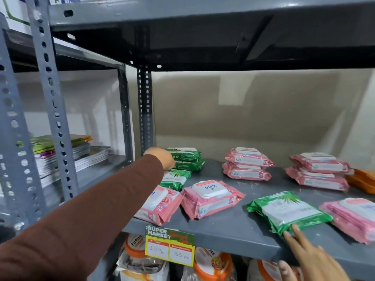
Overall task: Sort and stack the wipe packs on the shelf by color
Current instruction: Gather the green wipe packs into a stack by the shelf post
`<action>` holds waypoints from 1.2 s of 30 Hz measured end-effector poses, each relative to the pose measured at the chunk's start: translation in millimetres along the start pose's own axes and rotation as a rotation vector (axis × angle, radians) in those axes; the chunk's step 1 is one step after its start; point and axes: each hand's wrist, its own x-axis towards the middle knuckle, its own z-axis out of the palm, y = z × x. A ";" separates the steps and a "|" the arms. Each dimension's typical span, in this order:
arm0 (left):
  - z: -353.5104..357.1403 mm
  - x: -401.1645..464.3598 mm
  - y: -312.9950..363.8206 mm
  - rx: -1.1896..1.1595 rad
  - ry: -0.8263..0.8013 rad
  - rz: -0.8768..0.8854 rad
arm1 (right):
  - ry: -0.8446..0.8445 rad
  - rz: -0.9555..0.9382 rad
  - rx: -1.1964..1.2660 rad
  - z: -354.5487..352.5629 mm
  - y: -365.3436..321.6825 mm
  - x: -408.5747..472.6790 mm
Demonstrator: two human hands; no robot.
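Observation:
On the grey shelf (233,238), two green wipe packs (186,157) are stacked at the back left, with a third green pack (176,179) in front of them. My left hand (162,159), in a brown sleeve, is pressed against the stack's left end, its fingers hidden. A loose green pack (288,211) lies near the front edge; my right hand (310,258) is open, fingertips at its near corner. Two pink stacks (247,163) (318,171) stand at the back. Single pink packs (160,203) (211,197) (353,220) lie in front.
Orange packs (363,179) sit at the far right. A price tag (170,247) hangs on the shelf's front lip, above orange-lidded jars (138,252). Books (71,155) lie on the neighbouring rack behind a perforated post (54,118). Another shelf (203,17) is overhead.

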 end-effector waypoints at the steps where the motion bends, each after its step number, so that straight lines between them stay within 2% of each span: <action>1: -1.5 -2.6 -3.9 -0.041 0.048 0.017 | 0.048 0.017 0.074 -5.6 -0.7 -0.7; 4: -15.3 -22.7 -32.3 -0.263 0.111 0.070 | 0.139 -0.161 0.220 2.0 6.9 -19.8; 6: -21.9 -41.4 -55.4 -0.497 0.027 0.163 | 0.391 -0.259 0.251 8.3 7.9 -19.7; 9: -15.6 -71.9 -91.7 -0.538 -0.043 0.337 | 0.554 -0.317 0.433 -16.7 -25.0 -13.3; 11: 0.7 -90.7 -110.9 -0.581 -0.098 0.379 | 0.605 -0.390 0.528 -22.9 -48.3 -4.6; 12: 12.0 -99.1 -119.9 -0.619 -0.115 0.373 | 0.583 -0.415 0.584 -27.6 -61.6 3.0; 14: 39.8 -117.9 -131.9 -0.667 -0.108 0.327 | 0.407 -0.453 0.677 -36.7 -85.2 23.1; 16: 74.1 -138.0 -134.1 -0.676 -0.036 0.273 | 0.237 -0.505 0.661 -47.0 -109.0 46.9; 22: 150.0 -176.8 -108.6 -0.539 0.202 0.192 | 0.002 -0.557 0.478 -48.4 -164.2 96.3; 26: 157.7 -183.4 -99.5 -0.501 0.304 0.209 | 0.001 -0.527 0.404 -37.3 -183.5 115.0; 29: 159.5 -180.4 -101.3 -0.480 0.338 0.229 | 0.038 -0.523 0.496 -35.1 -190.5 121.1; 33: 159.7 -180.0 -88.9 -0.489 0.358 0.351 | 0.127 -0.536 0.575 -50.7 -179.0 120.6; 36: 175.8 -144.5 -67.7 -0.442 0.406 0.485 | 0.155 -0.489 0.571 -73.3 -142.8 120.1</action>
